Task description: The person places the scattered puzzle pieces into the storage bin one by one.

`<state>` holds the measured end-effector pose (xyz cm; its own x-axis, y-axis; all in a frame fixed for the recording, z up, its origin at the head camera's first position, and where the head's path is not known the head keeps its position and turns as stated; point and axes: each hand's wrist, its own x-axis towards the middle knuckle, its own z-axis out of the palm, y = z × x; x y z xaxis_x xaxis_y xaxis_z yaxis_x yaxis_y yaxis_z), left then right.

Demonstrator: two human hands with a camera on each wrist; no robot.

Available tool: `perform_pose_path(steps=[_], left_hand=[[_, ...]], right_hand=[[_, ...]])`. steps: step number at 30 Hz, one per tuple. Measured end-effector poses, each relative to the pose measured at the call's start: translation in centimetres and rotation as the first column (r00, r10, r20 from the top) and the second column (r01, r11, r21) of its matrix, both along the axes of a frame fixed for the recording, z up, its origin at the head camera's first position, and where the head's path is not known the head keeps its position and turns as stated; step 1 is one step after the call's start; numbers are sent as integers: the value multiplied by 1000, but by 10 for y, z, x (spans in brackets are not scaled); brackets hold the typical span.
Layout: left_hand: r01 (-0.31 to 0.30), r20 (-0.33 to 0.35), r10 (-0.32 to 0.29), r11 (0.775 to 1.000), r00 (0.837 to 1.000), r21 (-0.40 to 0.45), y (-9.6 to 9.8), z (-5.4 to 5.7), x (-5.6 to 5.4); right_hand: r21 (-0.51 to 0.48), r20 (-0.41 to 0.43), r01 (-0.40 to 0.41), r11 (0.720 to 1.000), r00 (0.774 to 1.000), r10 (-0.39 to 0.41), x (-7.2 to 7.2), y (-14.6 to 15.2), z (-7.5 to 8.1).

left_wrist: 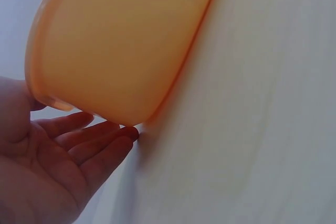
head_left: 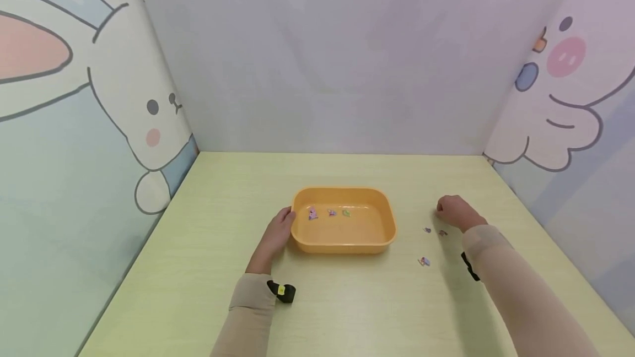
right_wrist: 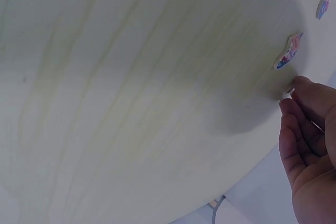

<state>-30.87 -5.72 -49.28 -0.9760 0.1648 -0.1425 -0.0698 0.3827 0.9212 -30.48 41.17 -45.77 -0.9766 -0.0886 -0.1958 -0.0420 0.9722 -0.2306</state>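
Observation:
My left hand [head_left: 278,232] grips the left end of an orange plastic tray [head_left: 342,248], its thumb at the rim. In the left wrist view, the fingers [left_wrist: 105,153] lie against the outside of the tray wall. Inside the tray are a pinkish-purple printed cutout [head_left: 312,213], a small multicoloured one [head_left: 332,212] and a greenish one [head_left: 346,213]. To the right of the tray, my right hand [head_left: 458,212] is low over the table, pinching a small flat piece [right_wrist: 290,89] between thumb and fingertips. Most of that piece is hidden by the fingers.
Three small printed cutouts lie on the table between tray and right arm: a bluish one [head_left: 427,230], a reddish-brown one [head_left: 442,233] and a larger purple one [head_left: 424,261]. The pale wood-grain table [head_left: 238,191] meets a plain back wall [head_left: 337,59] and cartoon-printed side walls.

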Motion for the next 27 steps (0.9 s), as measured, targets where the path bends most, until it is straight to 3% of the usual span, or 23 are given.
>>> perform_pose_path(steps=[15,27], left_hand=[[-4,8,3,1000,1000,12,0,0,-2],[0,8,0,1000,1000,14,0,-3,-2]], right_hand=[[9,54,44,999,998,-45,-4,2,-8],[14,2,7,1000,1000,-7,1,2,-6]])
